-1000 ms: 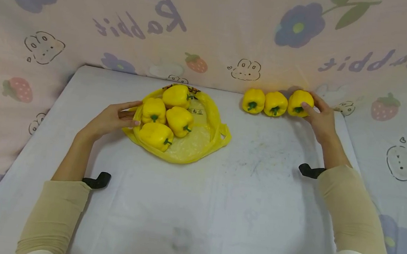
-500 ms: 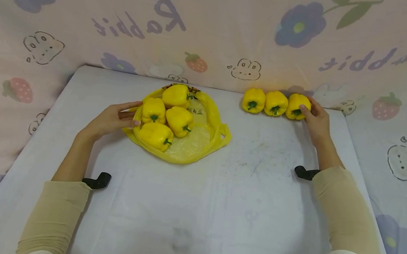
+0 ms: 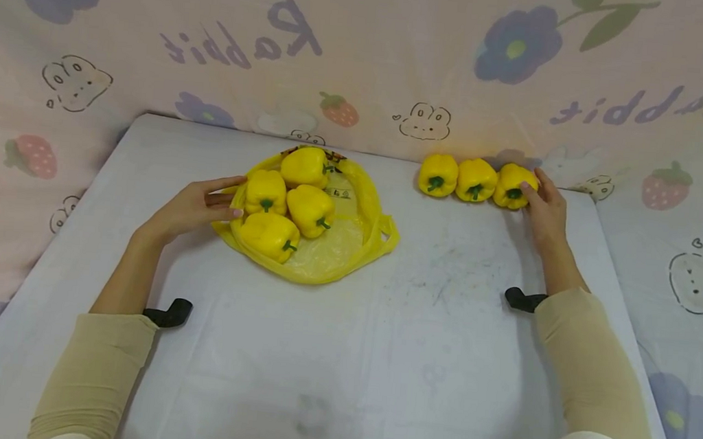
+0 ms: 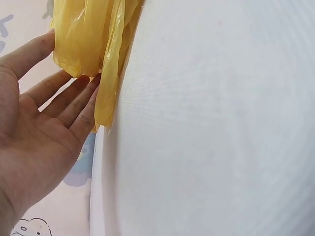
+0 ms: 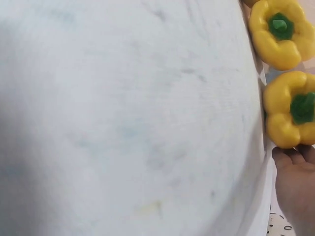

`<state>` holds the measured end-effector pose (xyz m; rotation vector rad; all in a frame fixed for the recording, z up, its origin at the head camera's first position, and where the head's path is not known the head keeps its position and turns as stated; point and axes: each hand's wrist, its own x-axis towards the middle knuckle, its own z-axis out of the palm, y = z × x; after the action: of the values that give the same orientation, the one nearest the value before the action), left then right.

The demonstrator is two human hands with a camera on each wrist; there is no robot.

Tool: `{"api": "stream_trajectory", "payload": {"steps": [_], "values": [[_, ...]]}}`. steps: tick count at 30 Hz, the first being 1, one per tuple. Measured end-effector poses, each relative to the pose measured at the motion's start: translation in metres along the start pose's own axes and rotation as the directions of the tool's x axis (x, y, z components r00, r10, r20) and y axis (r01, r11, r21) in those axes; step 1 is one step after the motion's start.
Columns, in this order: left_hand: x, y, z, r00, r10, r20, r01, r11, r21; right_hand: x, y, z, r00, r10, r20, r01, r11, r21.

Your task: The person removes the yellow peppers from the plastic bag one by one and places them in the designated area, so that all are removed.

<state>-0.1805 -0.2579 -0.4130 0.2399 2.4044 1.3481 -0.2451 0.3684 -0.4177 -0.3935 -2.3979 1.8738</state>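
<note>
In the head view a yellow plastic bag (image 3: pixel 341 229) lies spread open on the left, with several yellow bell peppers (image 3: pixel 269 236) in it. My left hand (image 3: pixel 185 210) touches the bag's left side with fairly straight fingers; the left wrist view shows its fingertips against the yellow film (image 4: pixel 81 39). At the back right, three yellow bell peppers stand in a row: one on the left (image 3: pixel 438 175), one in the middle (image 3: pixel 476 180) and one on the right (image 3: pixel 509 184). My right hand (image 3: pixel 547 214) holds the right one, thumb in front, fingers partly hidden behind it.
All of this lies on a white-covered table (image 3: pixel 341 356). A printed pink curtain (image 3: pixel 377 49) rises directly behind the row and the bag. Dark wrist mounts (image 3: pixel 170 313) stick out from both forearms. Grey smudges mark the cloth at the right.
My right hand has brought the right-hand pepper left and down against the middle one, and its arm has shifted slightly left. My left hand and the bag have stayed put.
</note>
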Motion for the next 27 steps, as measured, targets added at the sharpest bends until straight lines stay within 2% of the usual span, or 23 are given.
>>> {"api": "stream_trajectory", "payload": {"steps": [4,11,17,21,27], "values": [[0.000,0.001,0.000,1.000,-0.001,0.004,0.001,1.000,-0.001,-0.002,-0.005,-0.002,0.998,-0.058,-0.028,0.061,0.992,0.114],[0.002,-0.001,0.000,1.000,-0.011,0.000,0.011,1.000,0.010,-0.005,-0.013,-0.001,0.983,-0.147,-0.114,0.164,0.973,0.160],[0.002,-0.002,0.001,1.000,0.003,-0.003,-0.003,1.000,0.008,-0.013,-0.027,0.002,0.966,-0.211,-0.150,0.237,0.954,0.183],[0.001,-0.002,0.000,1.000,-0.007,0.000,0.007,1.000,0.003,-0.019,-0.036,0.005,0.954,-0.260,-0.148,0.285,0.941,0.184],[0.000,-0.001,0.000,1.000,-0.021,0.002,0.021,1.000,0.003,-0.021,-0.039,0.015,0.925,-0.362,-0.118,0.379,0.909,0.176]]}}
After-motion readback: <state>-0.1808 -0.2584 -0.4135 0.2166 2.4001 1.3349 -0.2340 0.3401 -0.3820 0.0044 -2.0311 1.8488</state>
